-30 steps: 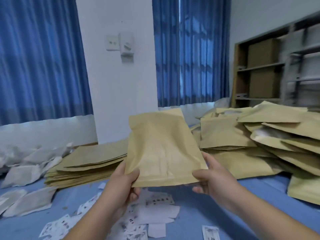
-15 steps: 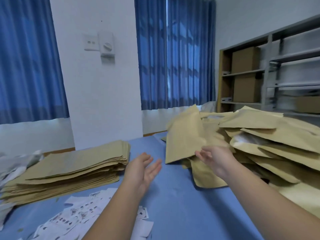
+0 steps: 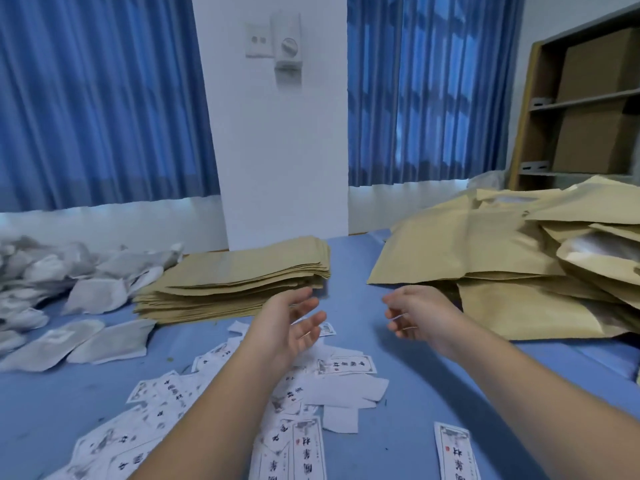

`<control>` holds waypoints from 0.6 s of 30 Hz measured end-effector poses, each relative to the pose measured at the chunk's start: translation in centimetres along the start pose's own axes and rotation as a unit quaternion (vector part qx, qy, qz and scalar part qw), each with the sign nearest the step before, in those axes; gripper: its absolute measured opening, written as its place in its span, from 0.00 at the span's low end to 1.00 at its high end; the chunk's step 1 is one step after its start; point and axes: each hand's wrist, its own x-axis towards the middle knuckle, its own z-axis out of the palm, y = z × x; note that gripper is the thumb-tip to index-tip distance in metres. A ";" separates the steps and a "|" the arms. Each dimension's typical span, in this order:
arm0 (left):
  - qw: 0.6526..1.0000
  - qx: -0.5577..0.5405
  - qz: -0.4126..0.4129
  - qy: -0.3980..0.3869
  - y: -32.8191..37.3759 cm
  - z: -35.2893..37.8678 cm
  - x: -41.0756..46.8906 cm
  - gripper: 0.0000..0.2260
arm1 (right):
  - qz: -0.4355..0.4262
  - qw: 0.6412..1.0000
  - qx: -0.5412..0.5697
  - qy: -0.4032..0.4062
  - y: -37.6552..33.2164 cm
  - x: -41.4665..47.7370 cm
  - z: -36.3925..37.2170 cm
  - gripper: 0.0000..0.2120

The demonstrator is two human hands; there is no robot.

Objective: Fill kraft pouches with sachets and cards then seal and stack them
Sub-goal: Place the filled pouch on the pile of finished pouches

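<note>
Left hand [image 3: 287, 327]: grip apart, fingers relaxed and spread, palm turned inward, holding nothing, above the desk [image 3: 408, 393]. Right hand [image 3: 419, 317]: grip likewise apart, fingers loosely curved, empty, palm facing the left hand. The hands are near each other, not touching.

Just beyond the left hand: neat stack of flat kraft pouches [image 3: 235, 278], tan, matte, edges aligned, lying on the blue desk. Just beside the right hand: loose heap of filled pouches [image 3: 485, 258], puffier, overlapping at odd angles; some show a pale silvery face.

Under and around the forearms: scattered white cards [image 3: 346, 367] with black printed characters. Far left: pile of white sachets [image 3: 93, 296], soft, crumpled. Blue curtains [image 3: 104, 98] behind.
</note>
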 end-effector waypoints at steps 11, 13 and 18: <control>0.964 0.167 0.134 0.155 4.6 -13.7 -2.9 0.07 | -0.075 0.979 -0.179 -0.058 0.4 1.8 11.8 0.06; 0.940 0.220 0.165 0.201 5.2 -16.3 -2.7 0.07 | -0.157 0.930 -0.327 -0.048 0.4 2.4 13.7 0.08; 0.868 0.335 0.180 0.319 4.9 -20.5 -1.6 0.09 | -0.328 0.805 -0.491 -0.057 -1.9 4.3 18.6 0.15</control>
